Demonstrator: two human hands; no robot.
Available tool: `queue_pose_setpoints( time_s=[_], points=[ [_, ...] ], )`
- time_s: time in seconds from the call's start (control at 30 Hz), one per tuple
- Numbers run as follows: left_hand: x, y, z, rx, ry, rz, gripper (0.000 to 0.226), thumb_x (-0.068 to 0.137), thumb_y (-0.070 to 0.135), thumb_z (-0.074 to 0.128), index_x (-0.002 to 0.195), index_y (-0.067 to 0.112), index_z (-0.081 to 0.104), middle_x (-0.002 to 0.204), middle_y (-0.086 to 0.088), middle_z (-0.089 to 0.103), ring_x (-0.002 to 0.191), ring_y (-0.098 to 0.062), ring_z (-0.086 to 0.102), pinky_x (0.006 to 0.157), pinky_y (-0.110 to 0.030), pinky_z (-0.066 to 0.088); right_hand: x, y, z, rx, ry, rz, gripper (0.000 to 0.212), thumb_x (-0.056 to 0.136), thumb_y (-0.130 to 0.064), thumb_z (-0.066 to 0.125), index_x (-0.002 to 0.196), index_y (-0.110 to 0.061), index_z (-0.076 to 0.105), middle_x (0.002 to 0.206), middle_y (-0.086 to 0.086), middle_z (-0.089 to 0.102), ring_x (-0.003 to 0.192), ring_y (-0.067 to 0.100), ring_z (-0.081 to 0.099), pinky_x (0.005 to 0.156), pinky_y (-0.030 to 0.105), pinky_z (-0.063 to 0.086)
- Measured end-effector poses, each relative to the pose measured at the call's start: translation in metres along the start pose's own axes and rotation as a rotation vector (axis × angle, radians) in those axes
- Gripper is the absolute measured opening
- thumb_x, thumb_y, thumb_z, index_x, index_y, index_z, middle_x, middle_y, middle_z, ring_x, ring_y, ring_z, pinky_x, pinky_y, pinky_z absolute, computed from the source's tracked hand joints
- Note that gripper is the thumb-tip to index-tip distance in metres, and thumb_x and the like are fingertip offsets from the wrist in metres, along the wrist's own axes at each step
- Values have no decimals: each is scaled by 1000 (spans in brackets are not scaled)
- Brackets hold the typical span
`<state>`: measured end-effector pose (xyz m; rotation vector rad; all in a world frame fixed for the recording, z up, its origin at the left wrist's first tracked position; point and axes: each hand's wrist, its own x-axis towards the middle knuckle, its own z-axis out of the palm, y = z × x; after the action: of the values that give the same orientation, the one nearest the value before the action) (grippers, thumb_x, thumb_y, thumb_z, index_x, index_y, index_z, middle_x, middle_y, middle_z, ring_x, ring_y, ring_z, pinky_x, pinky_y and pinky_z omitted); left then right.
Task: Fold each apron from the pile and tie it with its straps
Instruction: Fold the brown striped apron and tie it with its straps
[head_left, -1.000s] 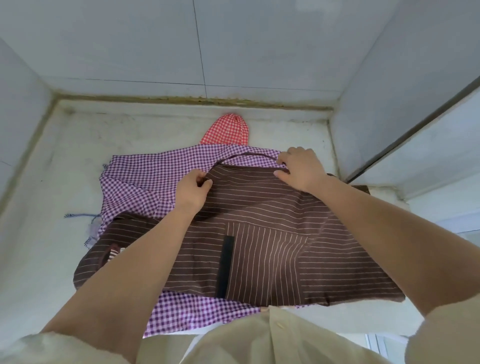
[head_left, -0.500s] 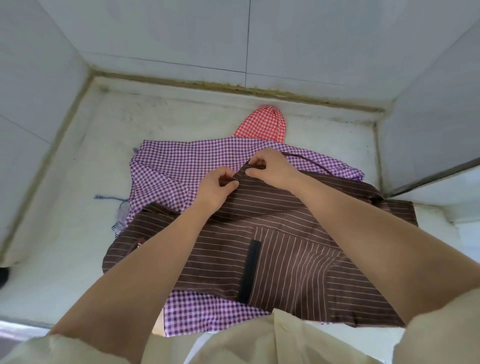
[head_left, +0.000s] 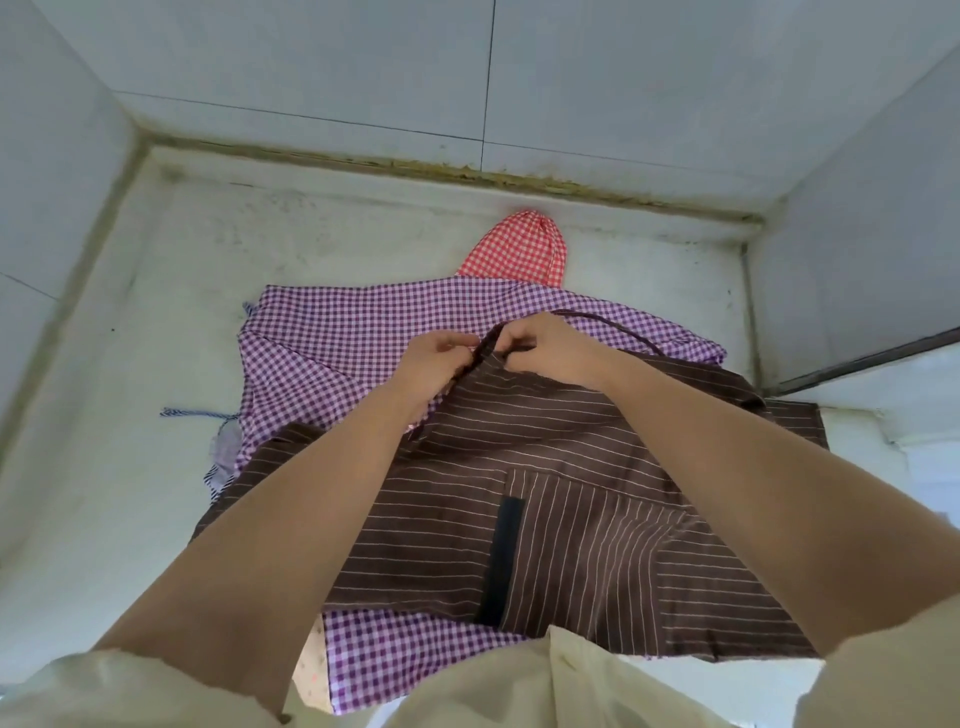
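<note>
The left hand (head_left: 441, 364) and the right hand (head_left: 550, 348) meet knuckle to knuckle, fingers curled, both pinching the top hem of the brown striped apron (head_left: 545, 467) close to where its thin neck strap (head_left: 613, 327) loops out to the right. That apron lies spread on top of the pile, over a purple checked apron (head_left: 353, 332) on the bench (head_left: 156, 312), with a red checked cloth (head_left: 519, 249) beyond. It looks like light, limp cotton that will sag and crease wherever unsupported, so hems and corners seem the best holds, leaving the straps free for tying.
</note>
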<state>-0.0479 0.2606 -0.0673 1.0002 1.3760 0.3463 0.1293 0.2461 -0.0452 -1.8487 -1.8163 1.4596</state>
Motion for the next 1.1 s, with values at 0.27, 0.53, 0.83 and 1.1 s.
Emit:
queue_pose_setpoints(
  time_s=[0.27,0.53,0.83,1.1],
  points=[
    [16,2,15,424,101,163,24,88,17,70,111,20,64,98,3,65,94,-15,62,89,-32,52,-15,10,-4,34,-35,37,22,91,-36,66,89,-15,65,74,-3,60,66,8,52,70,23,41],
    [7,7,8,82,25,99,21,100,17,52,107,15,72,99,-3,73,94,-17,69,84,-27,57,2,8,-2,-45,252,-63,8,89,-26,71,91,-18,67,94,0,62,86,13,55,81,28,43],
    [-6,1,-12,412,-99,76,44,92,49,59,125,20,61,125,-1,63,116,-20,58,106,-33,40,17,2,4,-94,301,-49,21,89,-12,68,100,-22,53,112,-1,65,112,18,59,100,37,47],
    [-47,-30,-55,1161,-50,68,47,85,57,64,120,25,61,119,1,64,109,-18,57,106,-41,39,14,-3,21,-401,506,9,40,88,-3,60,122,-23,51,121,4,63,117,26,55,104,42,36]
  ],
)
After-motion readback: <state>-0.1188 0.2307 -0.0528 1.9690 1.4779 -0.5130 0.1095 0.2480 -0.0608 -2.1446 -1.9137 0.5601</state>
